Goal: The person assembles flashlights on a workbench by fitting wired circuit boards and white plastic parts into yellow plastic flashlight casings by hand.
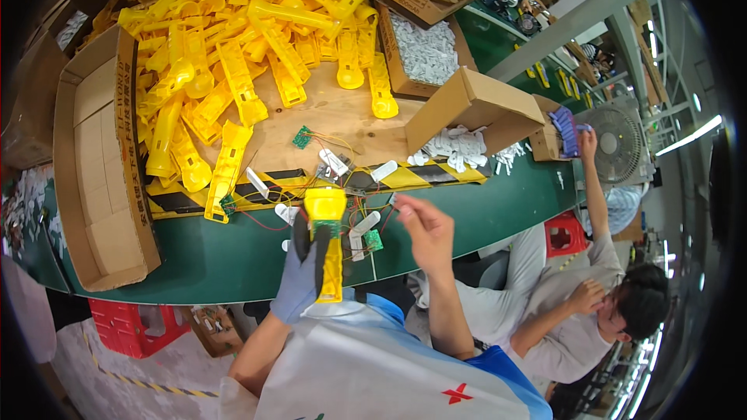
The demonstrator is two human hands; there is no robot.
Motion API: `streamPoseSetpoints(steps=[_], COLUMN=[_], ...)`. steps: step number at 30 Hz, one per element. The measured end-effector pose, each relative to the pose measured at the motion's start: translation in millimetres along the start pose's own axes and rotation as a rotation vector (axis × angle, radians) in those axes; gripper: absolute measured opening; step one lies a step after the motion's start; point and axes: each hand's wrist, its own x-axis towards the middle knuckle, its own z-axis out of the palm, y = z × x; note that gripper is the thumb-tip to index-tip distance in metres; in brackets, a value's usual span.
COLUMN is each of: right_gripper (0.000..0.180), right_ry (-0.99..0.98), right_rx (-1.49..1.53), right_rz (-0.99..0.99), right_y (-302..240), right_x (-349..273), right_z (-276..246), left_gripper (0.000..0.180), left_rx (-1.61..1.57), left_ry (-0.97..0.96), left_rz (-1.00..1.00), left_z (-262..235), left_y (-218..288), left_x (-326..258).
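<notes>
My left hand (299, 276), in a grey-blue glove with dark fingers, is closed around a yellow plastic housing (331, 264). A green circuit board (325, 229) sits in that housing below its wide, rounded end. My right hand (428, 233) is bare and raised to the right of the housing, thumb and index finger bent toward each other; what they pinch, if anything, is too small to make out. Between and beyond my hands lie thin wires, white plastic pieces (365, 223) and a loose green board (373, 240). Another yellow housing (229, 167) with wires lies to the left.
A large heap of yellow housings (257, 23) covers the wooden board's far side. Cardboard boxes stand left (101, 163) and right (475, 109), with white parts (455, 148) spilling out. A co-worker (576, 303) sits at the right, one arm reaching toward a box near a fan (611, 140).
</notes>
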Motion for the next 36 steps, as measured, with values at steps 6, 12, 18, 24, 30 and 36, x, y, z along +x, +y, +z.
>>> streamPoseSetpoints(steps=[6,12,18,24,30,36], right_gripper=[0.023,0.024,0.029,0.026,0.02,0.021], right_ry=[0.2,0.303,0.241,0.367,0.437,0.142], right_rx=[-0.412,-0.762,-0.759,-0.77,-0.642,-0.267], right_rz=[-0.099,-0.088,-0.18,-0.146,-0.049,0.145], right_y=[-10.6,-1.1,15.2,20.3,14.6,-1.6], right_x=[41.2,74.2,71.1,84.5,50.6,-31.9], right_z=[-23.5,-46.9,-53.7,-30.7,-33.3,37.8], left_gripper=[0.063,0.055,0.037,0.036,0.045,0.037], left_rx=[0.116,0.158,0.135,0.037,0.628,0.797], left_ry=[0.073,-0.007,0.014,-0.005,0.19,0.112], left_rz=[0.104,0.191,0.235,0.143,0.455,0.631], left_z=[-49.1,1.0,0.5,-9.0,-10.6,7.5], left_y=[-33.3,7.0,-23.1,-22.9,-41.0,-25.0], left_x=[15.8,-0.2,17.6,18.6,15.6,10.8])
